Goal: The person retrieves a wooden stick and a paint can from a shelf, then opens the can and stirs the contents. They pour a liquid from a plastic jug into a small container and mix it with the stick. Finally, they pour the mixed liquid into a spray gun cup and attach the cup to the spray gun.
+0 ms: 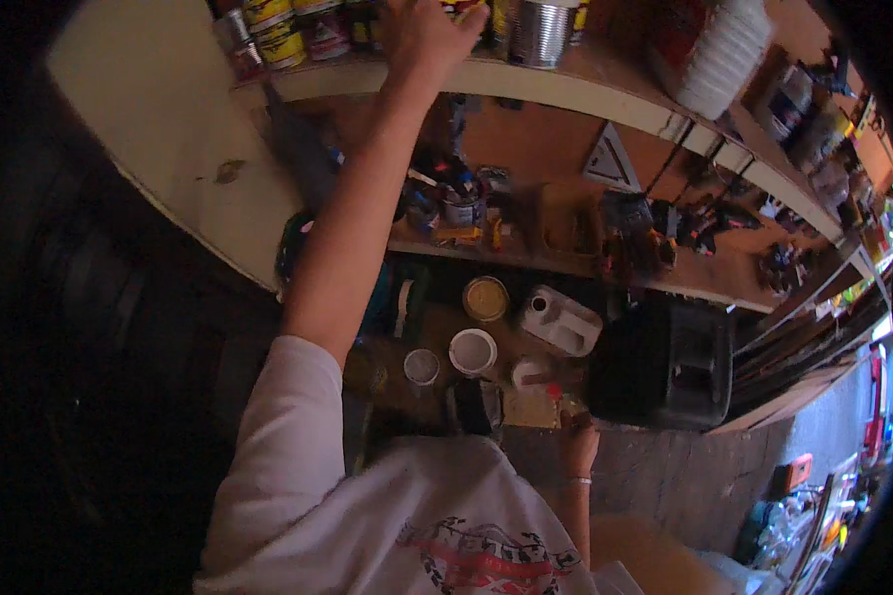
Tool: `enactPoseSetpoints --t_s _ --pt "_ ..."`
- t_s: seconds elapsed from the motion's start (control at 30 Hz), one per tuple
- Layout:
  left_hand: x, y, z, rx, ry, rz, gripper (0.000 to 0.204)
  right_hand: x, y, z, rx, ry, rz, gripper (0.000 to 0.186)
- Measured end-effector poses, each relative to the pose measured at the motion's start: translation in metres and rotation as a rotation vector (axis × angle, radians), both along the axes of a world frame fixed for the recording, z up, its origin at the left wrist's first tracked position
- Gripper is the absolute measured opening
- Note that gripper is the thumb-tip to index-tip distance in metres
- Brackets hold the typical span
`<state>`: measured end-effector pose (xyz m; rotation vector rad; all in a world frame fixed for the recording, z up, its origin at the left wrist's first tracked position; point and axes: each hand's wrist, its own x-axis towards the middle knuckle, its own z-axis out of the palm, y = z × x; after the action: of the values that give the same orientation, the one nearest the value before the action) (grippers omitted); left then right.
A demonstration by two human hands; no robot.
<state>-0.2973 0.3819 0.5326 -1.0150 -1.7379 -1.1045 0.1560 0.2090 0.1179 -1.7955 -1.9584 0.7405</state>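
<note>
My left arm reaches up to the top shelf, where my left hand [430, 38] is among the cans. Its thumb points out to the right, but the picture's upper edge cuts off the other fingers, and whatever they touch is hidden. Yellow-labelled cans [280, 45] stand left of that hand, and a bare ribbed metal can [540, 34] stands to its right. Low down, my right hand [578, 443] is closed beside the bench's front edge. A small red thing [555, 391] lies just beyond its fingers; what they hold is too dark to make out.
On the bench are a white tub [473, 351], a smaller pale cup [422, 368], a round golden lid [486, 297], a pale jug [562, 321] and a big black container [670, 365]. A middle shelf [695, 276] carries tools. A large whitish bottle [716, 59] stands at the upper right.
</note>
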Motion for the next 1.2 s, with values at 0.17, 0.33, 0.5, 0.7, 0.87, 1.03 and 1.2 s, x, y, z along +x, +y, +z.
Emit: enactPoseSetpoints --t_s 0.17,0.33,0.5,0.7,0.87,1.03,1.2 --pt "-0.016 0.025 -0.009 0.208 -0.222 -0.470 0.072 0.015 -0.025 0.001 0.078 0.057 -0.059 0.029" --pt "-0.016 0.044 -0.014 0.400 -0.162 -0.373 0.077 0.015 -0.036 0.004 -0.007 0.026 -0.134 0.018" --pt "-0.001 0.021 -0.005 0.494 -0.189 -0.356 0.089 -0.003 -0.038 0.038 0.188 0.217 -0.096 0.016" --pt "0.031 -0.084 -0.028 0.459 0.176 -0.578 0.104 -0.026 -0.028 0.127 0.230 0.483 -0.105 0.021" --pt "0.095 -0.177 -0.123 0.044 -0.079 -0.776 0.133 -0.037 -0.003 0.211 0.390 0.716 0.057 0.053" --pt "0.174 -0.235 -0.229 -0.301 -0.669 -1.032 0.131 -0.067 0.025 0.239 0.301 0.403 0.703 0.104" --pt "0.207 -0.263 -0.297 -0.359 -1.134 -1.012 0.103 -0.089 0.019 0.204 0.043 0.088 0.931 0.108"
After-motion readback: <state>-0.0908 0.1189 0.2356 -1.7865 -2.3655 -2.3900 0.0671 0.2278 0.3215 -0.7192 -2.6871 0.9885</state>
